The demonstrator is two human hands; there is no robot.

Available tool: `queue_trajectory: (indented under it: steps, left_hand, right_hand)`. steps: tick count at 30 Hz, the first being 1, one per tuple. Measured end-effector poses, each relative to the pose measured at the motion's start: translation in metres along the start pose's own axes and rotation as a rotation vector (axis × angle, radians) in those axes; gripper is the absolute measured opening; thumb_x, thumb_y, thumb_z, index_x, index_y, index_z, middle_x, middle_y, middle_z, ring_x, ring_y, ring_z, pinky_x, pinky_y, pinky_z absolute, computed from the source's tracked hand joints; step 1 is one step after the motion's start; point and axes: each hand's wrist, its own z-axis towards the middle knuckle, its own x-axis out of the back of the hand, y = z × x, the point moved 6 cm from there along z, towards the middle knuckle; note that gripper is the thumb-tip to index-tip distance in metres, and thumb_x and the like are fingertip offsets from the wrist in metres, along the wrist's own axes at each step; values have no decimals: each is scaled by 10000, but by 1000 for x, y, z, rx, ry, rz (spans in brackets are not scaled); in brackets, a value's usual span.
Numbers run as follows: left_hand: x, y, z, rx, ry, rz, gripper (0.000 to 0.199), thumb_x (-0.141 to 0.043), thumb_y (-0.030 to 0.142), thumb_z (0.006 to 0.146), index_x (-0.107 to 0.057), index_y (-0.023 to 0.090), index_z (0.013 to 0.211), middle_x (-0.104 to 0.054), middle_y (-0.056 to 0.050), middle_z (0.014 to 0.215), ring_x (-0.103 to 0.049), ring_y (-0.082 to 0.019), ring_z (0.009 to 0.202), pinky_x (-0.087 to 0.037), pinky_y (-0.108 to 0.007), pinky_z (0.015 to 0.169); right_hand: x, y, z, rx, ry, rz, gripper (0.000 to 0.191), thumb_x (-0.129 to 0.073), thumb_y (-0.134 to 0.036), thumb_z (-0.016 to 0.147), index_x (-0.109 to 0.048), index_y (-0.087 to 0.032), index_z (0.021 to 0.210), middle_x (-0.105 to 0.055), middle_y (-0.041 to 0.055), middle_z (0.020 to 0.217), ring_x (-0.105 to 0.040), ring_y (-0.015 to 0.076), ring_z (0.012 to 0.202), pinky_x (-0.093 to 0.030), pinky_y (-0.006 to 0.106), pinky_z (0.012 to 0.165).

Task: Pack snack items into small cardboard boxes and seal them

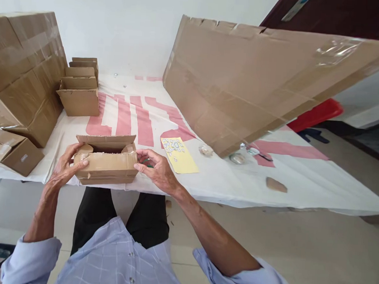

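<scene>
A small brown cardboard box with its top flaps raised sits at the table's front edge. My left hand grips its left end, thumb on the near side. At the right end, my right hand holds the box's corner between thumb and fingers; something green shows behind those fingers, too small to make out. To the right of that hand lies a yellow sheet with several small pale stickers on it.
Several open boxes stand in a row at the back left beside a large carton. A closed box lies front left. A big cardboard panel leans behind tape rolls and a cardboard scrap.
</scene>
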Motion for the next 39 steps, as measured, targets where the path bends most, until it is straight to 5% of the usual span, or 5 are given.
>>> queue_trajectory:
  steps: [14,22,31,36,39]
  left_hand:
    - [4,1,3,-73,13,-23,833,-637,867,868,-712,234,1405,-617,-159,1595,-555,-430,1507,-492,-564,1239]
    - [1,87,-21,-476,320,421,329,-774,492,981,-764,246,1197,-645,-148,1460,-610,-373,1365,-522,-576,1135]
    - [-87,132,-3,-585,-78,720,266,-548,353,1137,-749,200,1220,-800,-89,1020,-737,-304,1001,-482,-439,841]
    - [-92,121,15,-535,-143,659,288,-525,337,1136,-788,220,1122,-806,-75,1030,-762,-282,998,-490,-410,824]
    - [-89,113,23,-592,-95,598,340,-503,395,1137,-796,226,1108,-808,-72,1042,-767,-281,936,-512,-410,804]
  right_hand:
    - [3,-13,-1,-25,53,79,301,-827,-472,847,-778,-216,997,-801,74,983,-747,207,914,-618,378,874]
    - [-3,-30,17,33,-14,51,260,-785,-439,894,-833,-210,1008,-834,62,996,-754,208,905,-615,357,856]
    - [-3,-62,16,482,30,-325,156,-692,-231,1014,-804,-232,906,-778,69,957,-709,215,918,-598,381,854]
    - [-23,-87,-27,847,86,-557,240,-604,-123,1053,-793,-237,960,-780,80,975,-681,215,919,-596,387,851]
    - [-16,-95,-43,845,172,-391,160,-629,-153,1060,-770,-217,1019,-786,83,1016,-704,200,946,-605,366,873]
